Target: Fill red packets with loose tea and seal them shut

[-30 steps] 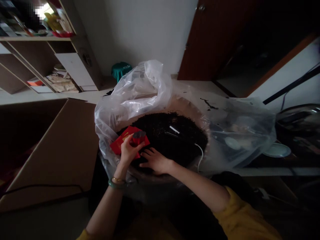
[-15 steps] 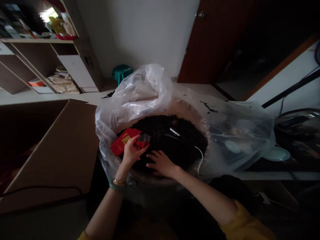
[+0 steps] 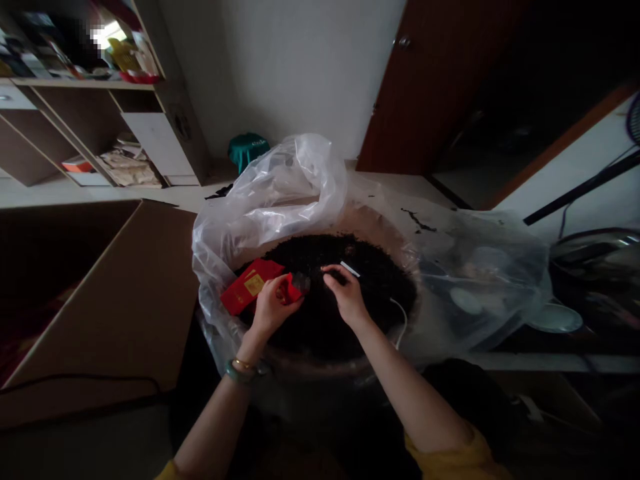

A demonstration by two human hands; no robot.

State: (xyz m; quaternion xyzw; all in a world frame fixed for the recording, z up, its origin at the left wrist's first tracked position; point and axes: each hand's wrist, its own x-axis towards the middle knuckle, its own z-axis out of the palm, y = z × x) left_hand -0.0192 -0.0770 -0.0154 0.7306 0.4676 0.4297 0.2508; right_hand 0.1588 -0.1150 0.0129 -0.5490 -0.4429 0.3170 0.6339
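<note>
A large round basin lined with clear plastic (image 3: 280,193) holds a heap of dark loose leaves (image 3: 360,293). My left hand (image 3: 273,310) is closed on a small red packet (image 3: 253,283) whose open mouth faces right, over the heap's left side. My right hand (image 3: 345,293) hovers over the middle of the heap with its fingers pinched together on some dark leaves, just right of the packet's mouth. A thin white strip (image 3: 350,269) lies on the leaves beside my right fingertips, and a white cord (image 3: 401,313) curves down the heap's right side.
A brown cardboard panel (image 3: 115,300) leans at the left. Wooden shelves (image 3: 85,127) with papers stand at the back left, a green stool (image 3: 247,148) by the wall, a brown door (image 3: 430,80) behind. A dark pot (image 3: 595,267) and pale dish (image 3: 555,317) sit at the right.
My right hand has lifted off the near side of the leaf heap and moved up to its middle, pinching leaves beside the packet. My left hand kept hold of the red packet.
</note>
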